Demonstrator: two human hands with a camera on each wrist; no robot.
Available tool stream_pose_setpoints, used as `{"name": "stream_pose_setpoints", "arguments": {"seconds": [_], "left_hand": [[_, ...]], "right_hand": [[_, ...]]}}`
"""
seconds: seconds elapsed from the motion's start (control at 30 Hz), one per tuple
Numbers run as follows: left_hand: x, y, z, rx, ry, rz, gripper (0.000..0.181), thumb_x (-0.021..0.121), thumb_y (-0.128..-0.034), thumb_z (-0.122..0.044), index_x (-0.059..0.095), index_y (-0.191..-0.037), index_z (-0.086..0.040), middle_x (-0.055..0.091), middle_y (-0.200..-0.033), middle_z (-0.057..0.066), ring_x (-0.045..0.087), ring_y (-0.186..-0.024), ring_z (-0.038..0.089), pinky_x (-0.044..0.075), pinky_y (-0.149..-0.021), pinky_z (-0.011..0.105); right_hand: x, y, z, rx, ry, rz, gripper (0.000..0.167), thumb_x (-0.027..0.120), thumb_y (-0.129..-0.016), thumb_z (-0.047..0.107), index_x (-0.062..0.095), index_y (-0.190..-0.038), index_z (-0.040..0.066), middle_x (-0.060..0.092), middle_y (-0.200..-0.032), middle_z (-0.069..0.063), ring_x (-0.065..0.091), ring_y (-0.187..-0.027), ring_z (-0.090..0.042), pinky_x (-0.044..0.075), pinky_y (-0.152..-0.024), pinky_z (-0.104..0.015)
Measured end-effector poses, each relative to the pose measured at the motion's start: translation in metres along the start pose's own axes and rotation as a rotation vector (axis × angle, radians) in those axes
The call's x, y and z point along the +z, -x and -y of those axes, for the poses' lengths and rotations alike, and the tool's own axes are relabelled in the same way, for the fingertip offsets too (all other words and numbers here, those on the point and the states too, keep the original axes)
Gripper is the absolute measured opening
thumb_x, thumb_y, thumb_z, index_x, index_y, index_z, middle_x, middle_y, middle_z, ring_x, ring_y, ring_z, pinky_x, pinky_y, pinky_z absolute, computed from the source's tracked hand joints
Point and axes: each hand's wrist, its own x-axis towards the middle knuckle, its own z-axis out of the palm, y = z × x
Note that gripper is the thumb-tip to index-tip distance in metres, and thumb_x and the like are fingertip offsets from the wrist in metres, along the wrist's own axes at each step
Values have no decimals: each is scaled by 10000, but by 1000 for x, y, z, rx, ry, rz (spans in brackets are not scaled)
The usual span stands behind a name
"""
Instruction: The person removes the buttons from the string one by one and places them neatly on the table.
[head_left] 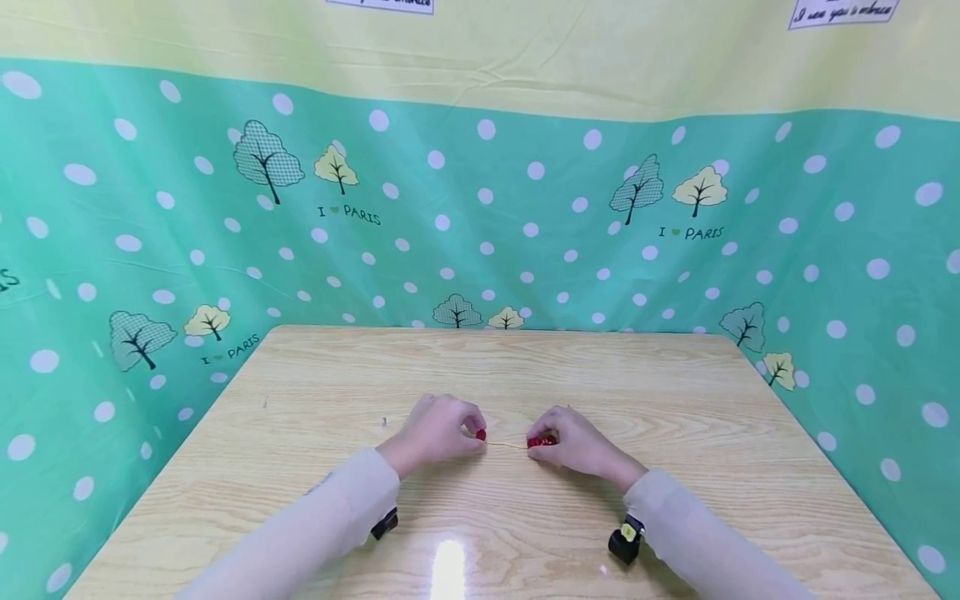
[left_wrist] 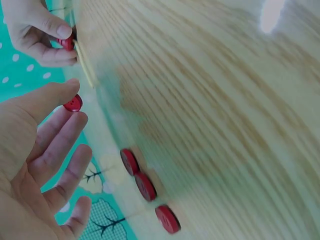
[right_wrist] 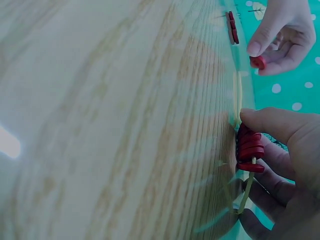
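My left hand (head_left: 442, 429) pinches one red button (left_wrist: 73, 103) between thumb and fingertips, just above the table. Facing it, my right hand (head_left: 573, 440) grips a stack of several red buttons (right_wrist: 250, 149) threaded on a thin yellow cord (head_left: 506, 444). The cord stretches across the gap between both hands, and another length of cord (right_wrist: 246, 192) trails out of the stack's other end. Whether it passes through the left hand's button I cannot tell. Three loose red buttons (left_wrist: 145, 186) lie in a row near my left hand in the left wrist view.
A light wood-grain table (head_left: 600, 367) lies under both hands. Green dotted cloth (head_left: 525, 275) hangs behind it and along both sides. Wrist-worn black cameras (head_left: 625, 542) sit close above the tabletop.
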Motion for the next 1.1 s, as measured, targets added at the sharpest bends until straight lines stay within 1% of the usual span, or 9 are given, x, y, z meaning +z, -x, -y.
{"name": "stream_pose_setpoints", "arguments": {"seconds": [0.13,0.23,0.43,0.6,0.73,0.83,0.93,1.1], "left_hand": [[-7,5,4,-19,14,-6,176,838,-804,-341,760,-935,-251,734,-883,-141,648,-964,153,389,-936,488],[-12,9,9,-35,4,-15,171,832,-807,-338,760,-938,-255,734,-877,-151,651,-981,166,391,-956,509],[-24,19,22,-59,-41,-41,138,839,-805,-317,750,-903,-280,731,-849,-159,657,-935,157,418,-906,500],[-35,29,35,-102,-79,-29,149,853,-794,-314,736,-881,-281,709,-815,-182,661,-904,129,435,-878,465],[-41,37,44,-141,-98,-23,148,845,-794,-280,736,-895,-277,699,-812,-193,666,-900,115,428,-899,471],[-45,42,49,-144,-108,-29,158,844,-788,-266,741,-909,-272,706,-821,-184,675,-893,118,434,-904,479],[-47,47,54,-134,-114,-35,159,850,-785,-261,746,-905,-257,714,-823,-163,689,-887,135,454,-883,469],[-50,55,61,-136,-113,-24,166,868,-773,-268,747,-883,-235,714,-816,-134,695,-868,159,483,-842,437]], "right_hand": [[0,0,0,-3,13,-2,140,804,-866,193,738,-975,137,627,-1012,20,544,-977,-177,461,-843,-377],[0,1,0,-1,15,0,143,803,-868,193,736,-980,135,625,-1021,17,545,-985,-180,466,-842,-377],[0,0,1,7,4,4,149,802,-869,196,735,-985,132,625,-1022,9,546,-984,-183,468,-836,-374],[-1,1,2,12,5,5,152,803,-867,198,736,-987,133,624,-1025,11,543,-985,-182,466,-835,-377],[-1,1,3,8,12,2,153,803,-866,196,739,-988,129,625,-1027,12,546,-988,-186,463,-841,-384],[-1,1,3,5,11,0,155,804,-864,191,737,-989,126,627,-1020,14,550,-983,-184,461,-841,-383],[-1,1,2,3,4,-1,156,804,-864,187,736,-990,125,630,-1013,17,553,-975,-180,461,-838,-380],[-1,1,0,14,-6,4,165,809,-861,202,736,-992,134,630,-1013,14,556,-971,-177,465,-839,-389]]}}
